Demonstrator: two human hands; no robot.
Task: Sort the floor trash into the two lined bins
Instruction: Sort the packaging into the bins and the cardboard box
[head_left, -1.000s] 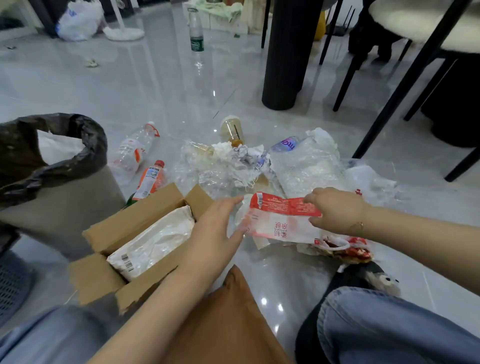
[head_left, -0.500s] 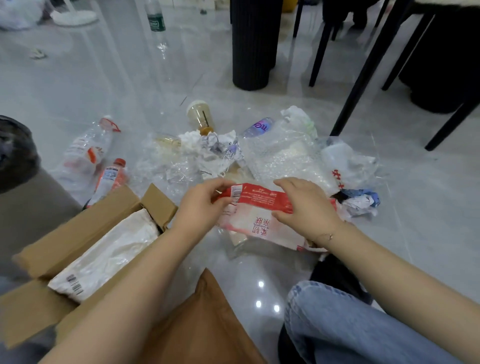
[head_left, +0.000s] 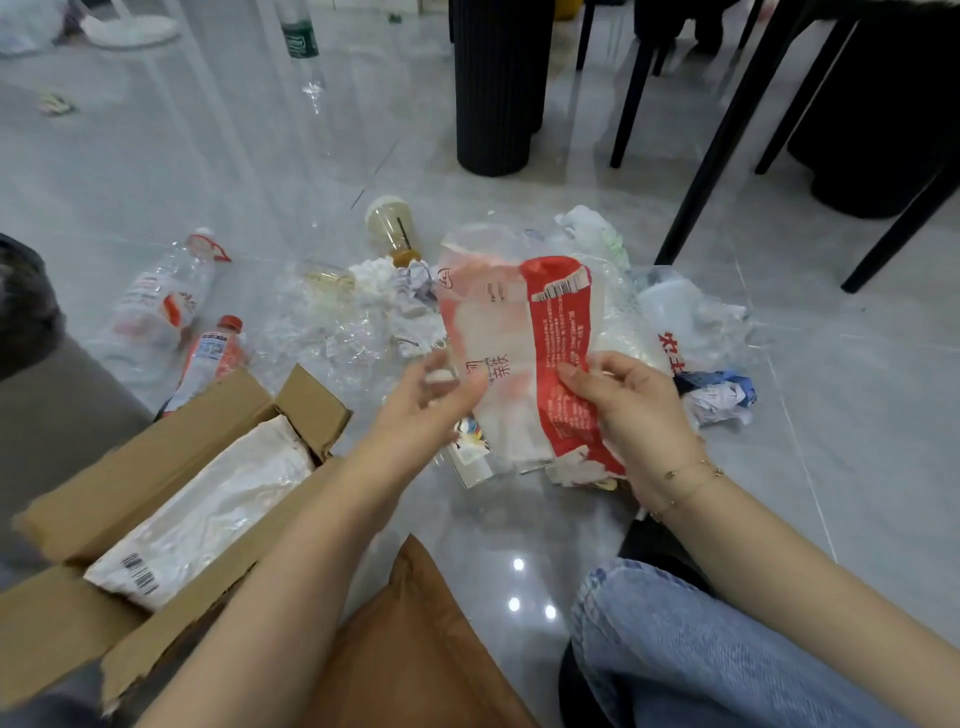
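Observation:
I hold a red-and-white plastic wrapper (head_left: 524, 358) upright above the floor pile. My right hand (head_left: 631, 415) grips its right edge, thumb on the red strip. My left hand (head_left: 423, 410) pinches its lower left edge. Behind it lies the trash pile: crumpled paper (head_left: 395, 291), clear plastic film (head_left: 332, 338), a milk-tea cup (head_left: 392, 228), two plastic bottles (head_left: 161, 301) (head_left: 213, 358) and a blue-white wad (head_left: 719, 395). One bin's black liner (head_left: 23, 306) shows at the left edge.
An open cardboard box (head_left: 156, 467) with a white bag (head_left: 208, 509) inside sits at my left. A brown bag (head_left: 415, 639) lies between my knees. A black table column (head_left: 493, 83) and chair legs (head_left: 727, 135) stand behind the pile. A green-labelled bottle (head_left: 301, 36) stands far back.
The wrapper has been lifted off the pile and turned upright. Both hands rose with it, and my view dropped so less of the bin shows.

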